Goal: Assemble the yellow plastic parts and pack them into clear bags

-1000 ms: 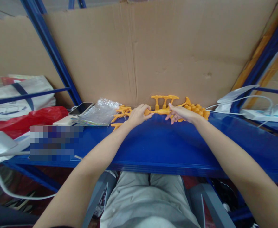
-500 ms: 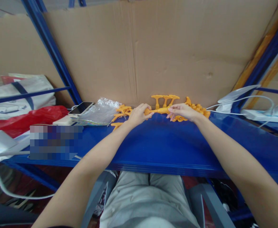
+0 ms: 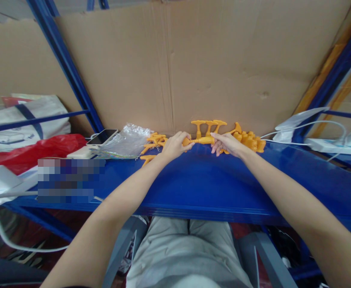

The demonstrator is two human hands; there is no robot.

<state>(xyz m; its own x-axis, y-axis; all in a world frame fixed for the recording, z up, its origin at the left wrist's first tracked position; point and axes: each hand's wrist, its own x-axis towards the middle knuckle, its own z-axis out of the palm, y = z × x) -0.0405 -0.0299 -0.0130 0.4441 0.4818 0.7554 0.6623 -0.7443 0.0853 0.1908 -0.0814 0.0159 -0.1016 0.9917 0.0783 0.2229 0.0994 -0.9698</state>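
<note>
Half a second ago your right hand (image 3: 227, 144) lay flatter over the orange bits, with the fingers curled on top of them. Now it has pulled a little toward you and its fingertips pinch the right end of the orange plastic rod (image 3: 199, 140). Your left hand (image 3: 173, 146) has hardly moved. It is closed around the left end of the same rod, with the thumb on top.

The rod lies sideways, just off the blue desk (image 3: 205, 184). Its long way runs from left to right, between your two hands. The round knob end points left, into your left hand, and the thicker end points right.

The rod is close to the back of the desk, right in front of the big cardboard sheet (image 3: 193, 68). Just behind the rod, three orange T-shaped pieces (image 3: 207, 126) stand up straight against the cardboard. To the right of the rod, touching your right hand, is a pile of orange parts (image 3: 249, 140). To the left of the rod, past your left hand, lie more small orange pieces (image 3: 154, 143). Further left of those is a clear plastic bag (image 3: 127, 142), then a phone (image 3: 102, 137), then a red bag (image 3: 31, 150). Far to the right of the rod, a white cable (image 3: 304, 125) loops over the desk.
</note>
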